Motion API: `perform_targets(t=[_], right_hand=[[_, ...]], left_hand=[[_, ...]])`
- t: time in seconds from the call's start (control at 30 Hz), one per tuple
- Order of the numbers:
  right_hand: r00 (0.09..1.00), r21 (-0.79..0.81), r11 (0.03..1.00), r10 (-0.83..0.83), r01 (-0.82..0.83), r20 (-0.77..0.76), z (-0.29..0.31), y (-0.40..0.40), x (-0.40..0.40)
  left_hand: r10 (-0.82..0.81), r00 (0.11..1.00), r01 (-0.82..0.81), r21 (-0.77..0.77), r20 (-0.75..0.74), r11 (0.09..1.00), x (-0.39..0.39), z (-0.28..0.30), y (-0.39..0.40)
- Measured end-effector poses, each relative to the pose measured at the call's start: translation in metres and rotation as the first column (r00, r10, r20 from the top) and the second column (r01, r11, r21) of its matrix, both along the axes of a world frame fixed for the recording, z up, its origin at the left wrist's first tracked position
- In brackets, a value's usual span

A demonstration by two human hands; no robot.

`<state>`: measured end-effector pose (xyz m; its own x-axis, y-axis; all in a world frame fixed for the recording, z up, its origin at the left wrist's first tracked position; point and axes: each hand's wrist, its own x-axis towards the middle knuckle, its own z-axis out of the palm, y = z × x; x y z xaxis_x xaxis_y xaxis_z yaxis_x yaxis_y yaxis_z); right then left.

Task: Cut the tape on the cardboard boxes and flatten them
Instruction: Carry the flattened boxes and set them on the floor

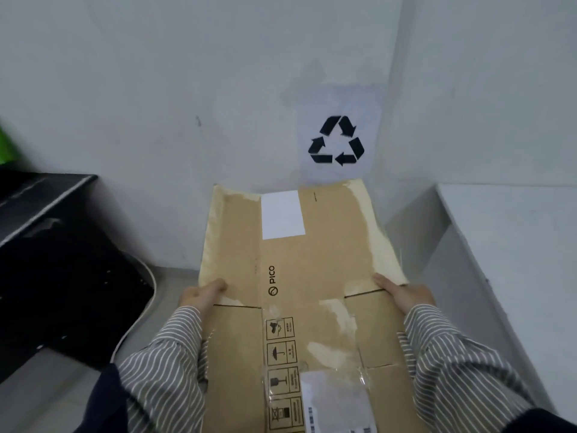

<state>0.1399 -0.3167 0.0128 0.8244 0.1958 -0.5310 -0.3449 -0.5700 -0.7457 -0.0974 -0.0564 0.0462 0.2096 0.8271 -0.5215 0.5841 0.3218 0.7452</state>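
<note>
Flattened box (pixel 299 276) gripped at both side edges, between left hand (pixel 199 293) and right hand (pixel 402 293), fingers curled beneath; keep it level and lower it squarely beneath the recycling sign (pixel 336 140) ahead.

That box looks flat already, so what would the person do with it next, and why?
Probably lower the flattened box against the wall under the recycling sign. Both the left hand and right hand grip its side edges, and it already points toward that corner.
</note>
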Motion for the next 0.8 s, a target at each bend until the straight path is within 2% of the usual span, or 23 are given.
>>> perform_targets(t=[0.13,0.3,0.8], right_hand=[[0.995,-0.053,0.994,-0.101,0.101,-0.008,-0.062,0.016,-0.009],[0.976,-0.118,0.970,-0.217,0.213,-0.024,-0.147,0.026,-0.030],[0.940,-0.165,0.933,-0.333,0.319,-0.069,-0.451,0.014,-0.069]], left_hand=[[-0.041,0.999,0.041,-0.033,-0.004,0.999,0.018,-0.070,0.030],[-0.186,0.981,0.183,-0.053,-0.056,0.982,0.027,-0.161,0.062],[-0.441,0.888,0.438,-0.051,-0.129,0.898,0.046,-0.473,0.083]])
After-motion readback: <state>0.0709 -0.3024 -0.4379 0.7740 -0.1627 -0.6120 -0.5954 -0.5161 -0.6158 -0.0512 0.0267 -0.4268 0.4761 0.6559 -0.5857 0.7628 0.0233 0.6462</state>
